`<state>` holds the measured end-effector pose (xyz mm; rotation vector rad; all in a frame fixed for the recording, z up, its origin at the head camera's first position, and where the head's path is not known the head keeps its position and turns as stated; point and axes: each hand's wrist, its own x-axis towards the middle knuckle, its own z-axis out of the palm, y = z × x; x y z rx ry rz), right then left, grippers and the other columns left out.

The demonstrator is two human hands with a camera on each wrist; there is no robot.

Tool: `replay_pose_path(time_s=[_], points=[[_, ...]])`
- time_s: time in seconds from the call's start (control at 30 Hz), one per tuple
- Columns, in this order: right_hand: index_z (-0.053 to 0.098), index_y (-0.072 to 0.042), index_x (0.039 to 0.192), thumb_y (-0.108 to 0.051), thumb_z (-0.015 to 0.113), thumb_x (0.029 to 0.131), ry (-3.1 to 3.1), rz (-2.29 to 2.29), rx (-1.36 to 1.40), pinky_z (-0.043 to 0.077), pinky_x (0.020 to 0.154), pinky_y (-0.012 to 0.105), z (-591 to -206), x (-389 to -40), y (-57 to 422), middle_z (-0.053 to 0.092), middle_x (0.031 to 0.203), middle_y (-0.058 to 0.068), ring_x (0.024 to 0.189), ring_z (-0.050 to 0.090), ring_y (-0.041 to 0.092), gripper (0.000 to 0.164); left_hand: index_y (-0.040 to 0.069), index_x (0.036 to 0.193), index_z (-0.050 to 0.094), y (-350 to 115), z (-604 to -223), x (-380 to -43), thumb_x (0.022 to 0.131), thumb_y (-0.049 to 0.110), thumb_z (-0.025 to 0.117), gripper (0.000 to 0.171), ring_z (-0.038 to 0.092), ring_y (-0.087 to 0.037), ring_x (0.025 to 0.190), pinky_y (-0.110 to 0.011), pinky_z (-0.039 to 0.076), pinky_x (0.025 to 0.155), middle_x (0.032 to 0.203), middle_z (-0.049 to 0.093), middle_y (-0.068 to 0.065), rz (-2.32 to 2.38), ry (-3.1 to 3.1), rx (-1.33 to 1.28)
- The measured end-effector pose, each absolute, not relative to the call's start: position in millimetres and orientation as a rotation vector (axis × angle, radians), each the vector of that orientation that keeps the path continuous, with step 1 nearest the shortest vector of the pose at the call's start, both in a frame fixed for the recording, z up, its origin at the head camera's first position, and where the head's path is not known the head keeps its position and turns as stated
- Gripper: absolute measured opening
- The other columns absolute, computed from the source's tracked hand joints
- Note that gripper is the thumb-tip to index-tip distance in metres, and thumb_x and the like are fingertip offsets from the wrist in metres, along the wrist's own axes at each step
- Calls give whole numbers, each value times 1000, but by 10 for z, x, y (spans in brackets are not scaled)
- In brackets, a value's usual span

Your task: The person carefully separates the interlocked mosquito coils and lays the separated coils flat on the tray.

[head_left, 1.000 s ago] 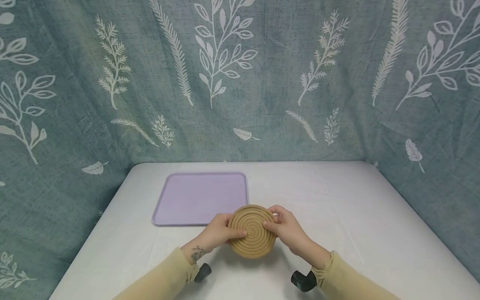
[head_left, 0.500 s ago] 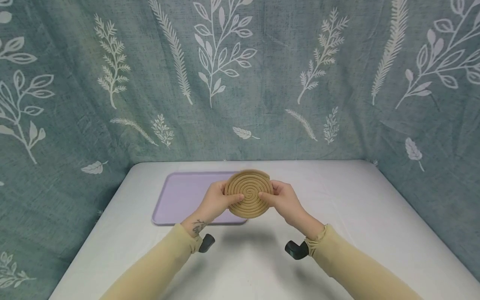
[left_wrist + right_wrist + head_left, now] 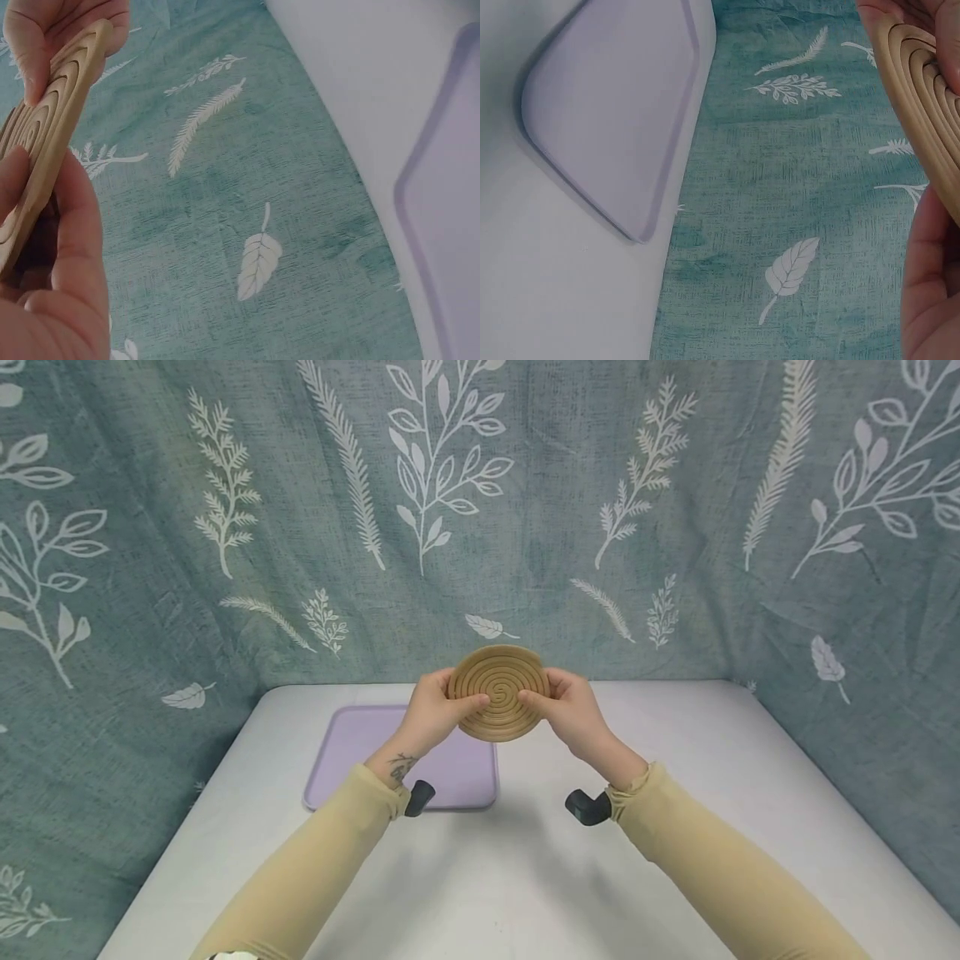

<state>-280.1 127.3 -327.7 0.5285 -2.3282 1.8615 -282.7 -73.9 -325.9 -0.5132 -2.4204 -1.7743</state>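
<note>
A round tan wooden disc with spiral grooves is held up in front of me in the head view, its grooved face toward me. My left hand grips its left edge, thumb flat on the face and fingers behind. On the opposite edge my right hand pinches it the same way, the two thumbtips pointing at the spiral's centre. Seen nearly edge-on in the left wrist view, the disc looks thin and flat. The right wrist view shows part of the disc between thumb and fingers.
A light purple tray lies on the white table, back and left, partly behind my left arm. Green-blue cloth with white leaf prints hangs behind the table and along both sides. Dark wrist cameras sit below my cuffs.
Both hands have raised the wooden disc from low over the front of the table up to the height of the table's back edge, keeping hold of both sides. The tray has stayed put.
</note>
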Motion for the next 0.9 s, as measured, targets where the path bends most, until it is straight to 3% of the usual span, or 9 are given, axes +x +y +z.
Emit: replay_pose_path(time_s=[0.7, 0.9], points=[[60, 9, 105, -1, 62, 86, -2317, 1783, 554, 55, 68, 22, -3337, -2778, 1248, 66, 94, 26, 74, 65, 4, 21, 4, 108, 65, -640, -3289, -2810, 76, 22, 77, 38, 67, -22, 80, -30, 57, 66, 94, 69, -13, -1765, -2386, -376], [61, 8, 103, -1, 62, 86, -2309, 1692, 583, 55, 64, 21, -3339, -2741, 1215, 67, 92, 25, 77, 67, 15, 19, 3, 104, 66, -618, -3292, -2800, 76, 20, 76, 35, 67, -20, 76, -29, 56, 64, 92, 70, -13, -1759, -2364, -321]])
